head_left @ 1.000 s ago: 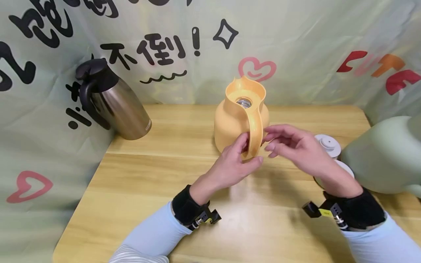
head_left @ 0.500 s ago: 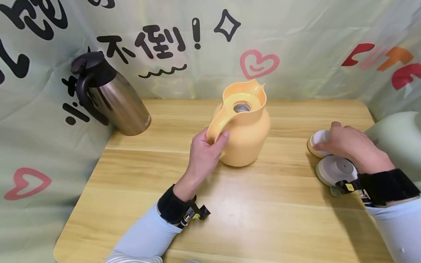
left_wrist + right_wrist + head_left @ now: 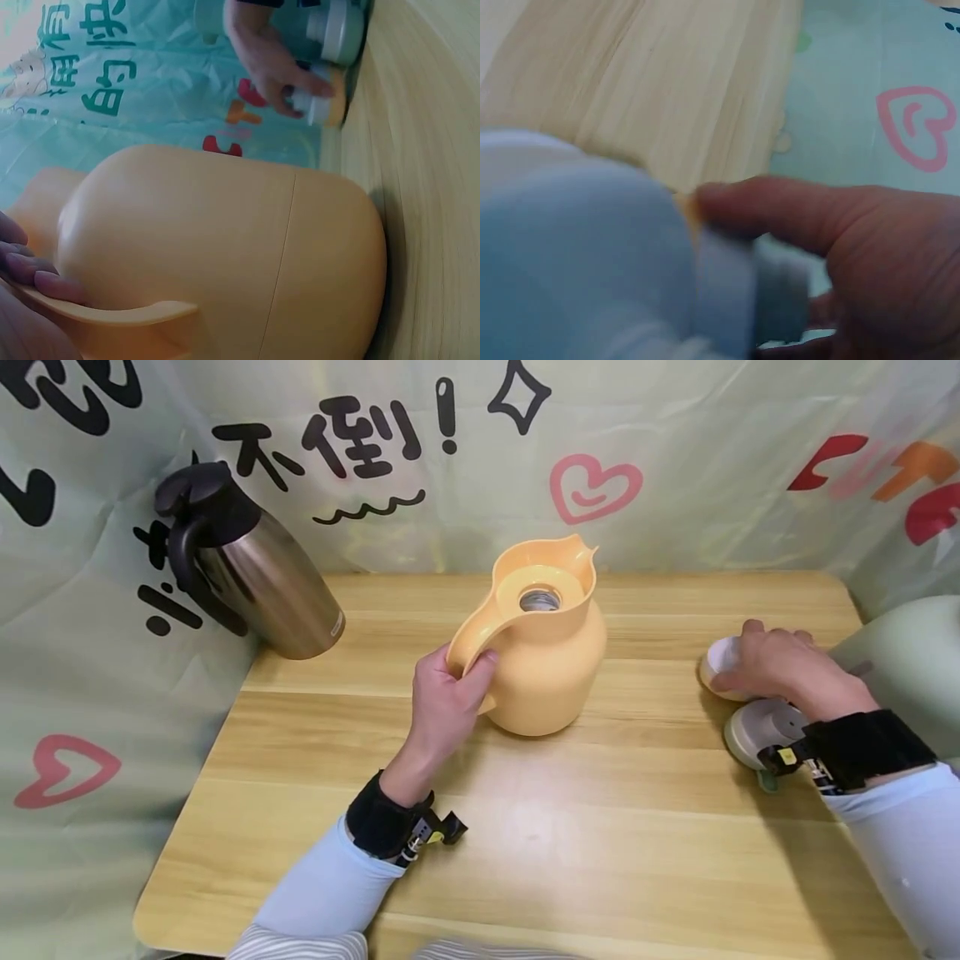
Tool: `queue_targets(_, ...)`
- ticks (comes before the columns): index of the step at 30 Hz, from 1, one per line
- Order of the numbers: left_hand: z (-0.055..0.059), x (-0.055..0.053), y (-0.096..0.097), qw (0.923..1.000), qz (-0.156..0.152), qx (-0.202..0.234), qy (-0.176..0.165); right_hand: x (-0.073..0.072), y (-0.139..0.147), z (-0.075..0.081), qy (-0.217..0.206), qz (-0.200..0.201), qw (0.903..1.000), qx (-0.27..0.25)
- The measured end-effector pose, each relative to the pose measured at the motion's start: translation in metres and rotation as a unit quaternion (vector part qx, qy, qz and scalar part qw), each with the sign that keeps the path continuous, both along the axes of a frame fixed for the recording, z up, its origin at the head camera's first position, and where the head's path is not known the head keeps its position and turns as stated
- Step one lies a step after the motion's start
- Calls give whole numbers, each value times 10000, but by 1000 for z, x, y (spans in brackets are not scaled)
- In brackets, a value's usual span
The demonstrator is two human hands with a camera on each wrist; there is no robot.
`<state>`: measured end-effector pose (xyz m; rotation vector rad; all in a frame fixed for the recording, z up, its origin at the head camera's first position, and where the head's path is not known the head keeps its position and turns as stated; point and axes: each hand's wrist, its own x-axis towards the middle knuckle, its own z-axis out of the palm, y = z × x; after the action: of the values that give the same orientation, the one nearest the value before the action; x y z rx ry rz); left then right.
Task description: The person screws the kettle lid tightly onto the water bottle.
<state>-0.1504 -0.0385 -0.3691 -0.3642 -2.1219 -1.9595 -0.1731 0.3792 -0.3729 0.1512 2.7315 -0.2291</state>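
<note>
Since a second ago, our right hand (image 3: 787, 668) has gone from beside the orange jug (image 3: 551, 672) to the orange-rimmed lid (image 3: 723, 660), and the jug's handle (image 3: 472, 631) has swung round to our left. Nearest us on the table (image 3: 570, 835), the white lid (image 3: 752, 731) lies just in front of the orange-rimmed one. A little farther, our left hand (image 3: 444, 702) wraps the handle, fingers bent round it; the jug's base appears to rest on the table, its mouth uncovered. We'd keep that hold firm but light, so the jug neither tips nor turns. On the right, our thumb and fingers pinch the orange-rimmed lid, though blur hides some fingertips. An even pinch on opposite edges should keep it level, and we'd watch that the wrist doesn't knock the white lid. The pale green jug (image 3: 911, 652) is just beyond. At the far left, the metal flask (image 3: 281, 589) leans before the printed sheet (image 3: 480, 552).
</note>
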Motion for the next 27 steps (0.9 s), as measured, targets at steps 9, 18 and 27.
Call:
queue_targets(9,1,1,-3,10000,34,0,41,0,-47,41,1462,23,9779,-1493)
queue_targets(18,0,0,-2,9999,-50,68,107,8,-99,112,2269,904,9459,-2135)
queue_targets(27,-1,0,-1,9999,-99,21,61,15,-124,122,2743,1031,9225,-2511)
